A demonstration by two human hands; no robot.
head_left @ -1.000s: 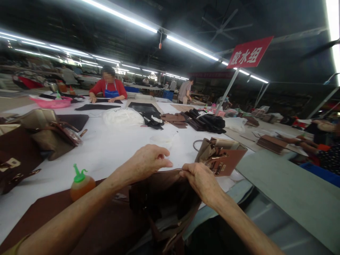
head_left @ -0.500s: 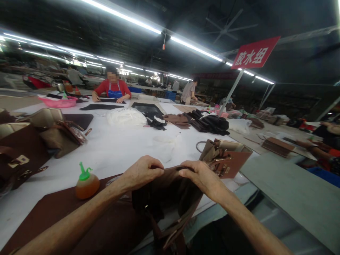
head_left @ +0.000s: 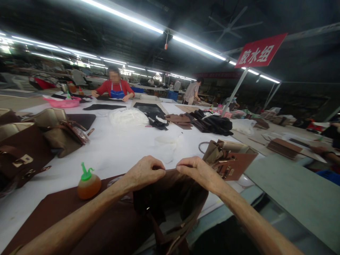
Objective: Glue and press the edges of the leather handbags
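A dark brown leather bag (head_left: 170, 202) stands open-mouthed at the near edge of the white table (head_left: 119, 148). My left hand (head_left: 145, 172) is closed in a pinch on the far rim of the bag. My right hand (head_left: 198, 171) pinches the same rim a little to the right, fingertips nearly meeting the left hand's. A strap with metal fittings hangs down from the bag toward me. A brown leather sheet (head_left: 79, 219) lies under my left forearm.
An orange glue bottle with a green nozzle (head_left: 88, 184) stands left of my hands. A tan bag (head_left: 230, 159) lies to the right, brown bags (head_left: 23, 145) to the left. Leather pieces (head_left: 207, 122) and a white bundle (head_left: 129, 117) lie farther back. A person in red works at the far end.
My hands have drawn closer together along the bag's rim, and the view has shifted slightly so the table items sit a little more to the right.
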